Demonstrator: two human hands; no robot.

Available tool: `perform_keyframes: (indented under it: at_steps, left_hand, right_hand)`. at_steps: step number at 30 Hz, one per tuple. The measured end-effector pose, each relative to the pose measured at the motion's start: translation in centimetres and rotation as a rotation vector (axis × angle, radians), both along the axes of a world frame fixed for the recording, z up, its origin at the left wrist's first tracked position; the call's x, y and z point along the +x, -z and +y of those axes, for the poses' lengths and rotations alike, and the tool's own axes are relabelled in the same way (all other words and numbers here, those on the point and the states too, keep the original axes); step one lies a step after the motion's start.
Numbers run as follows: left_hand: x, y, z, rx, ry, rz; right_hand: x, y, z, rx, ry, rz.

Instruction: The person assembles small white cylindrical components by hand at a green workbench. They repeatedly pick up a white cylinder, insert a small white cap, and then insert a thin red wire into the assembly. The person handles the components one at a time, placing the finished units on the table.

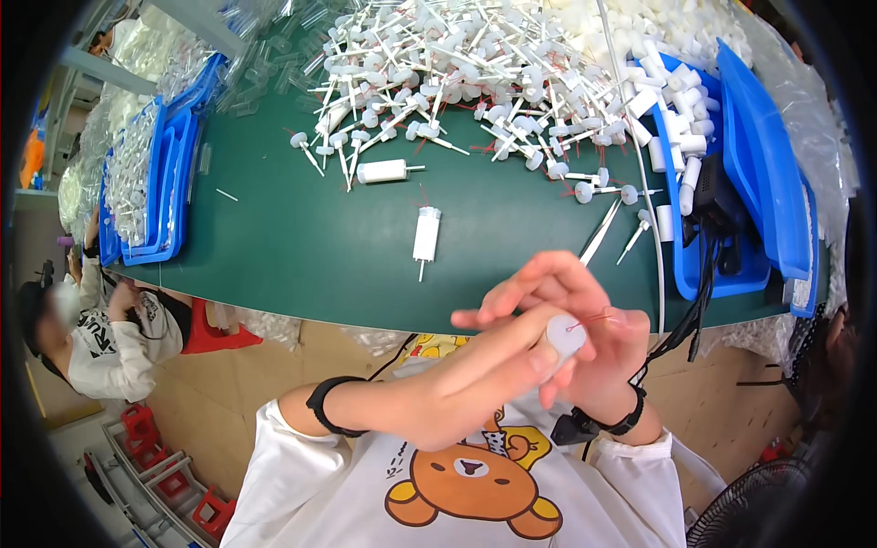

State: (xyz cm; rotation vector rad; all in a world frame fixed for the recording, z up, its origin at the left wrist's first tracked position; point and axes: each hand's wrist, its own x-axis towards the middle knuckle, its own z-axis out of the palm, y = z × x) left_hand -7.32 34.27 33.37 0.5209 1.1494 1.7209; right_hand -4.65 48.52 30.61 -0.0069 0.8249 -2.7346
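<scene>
My left hand (475, 379) is closed around a white plastic cylinder (565, 340), its round end turned toward my right hand. From the middle of that end a looped red thread (594, 319) runs to the thumb and fingers of my right hand (612, 352), which pinch it. Both hands are at the near edge of the green table (311, 247). Beyond them lies a white cylinder with a thin rod (427, 236), and farther off a second cylinder with a rod (382, 171). White tweezers (599, 233) rest just past my right hand.
A large heap of white rods with round caps and red threads (457, 64) covers the far table. Blue bins (763, 164) with white cylinders (681, 110) stand right, beside black cables (708, 283). More blue bins (174, 192) stand left, where another person (114, 338) sits.
</scene>
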Motion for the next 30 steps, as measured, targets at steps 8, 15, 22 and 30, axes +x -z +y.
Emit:
perform_keyframes:
  at_steps: [8,15,22,30]
  left_hand:
    - [0.6,0.1,0.1,0.087,-0.008,-0.013]
    - [2.0,0.1,0.2,-0.187,-0.141,0.202]
    - [0.5,0.4,0.3,-0.155,-0.065,0.498]
    - [0.2,0.6,0.3,-0.217,-0.099,0.338]
  right_hand:
    - [1.1,-0.8,-0.2,0.083,-0.250,-0.034]
    - [4.1,2.3,-0.7,-0.203,-0.432,-0.412]
    - [1.8,-0.8,-1.8,-0.268,-0.087,-0.145]
    - [1.7,1.1,-2.5,-0.015,-0.132,0.019]
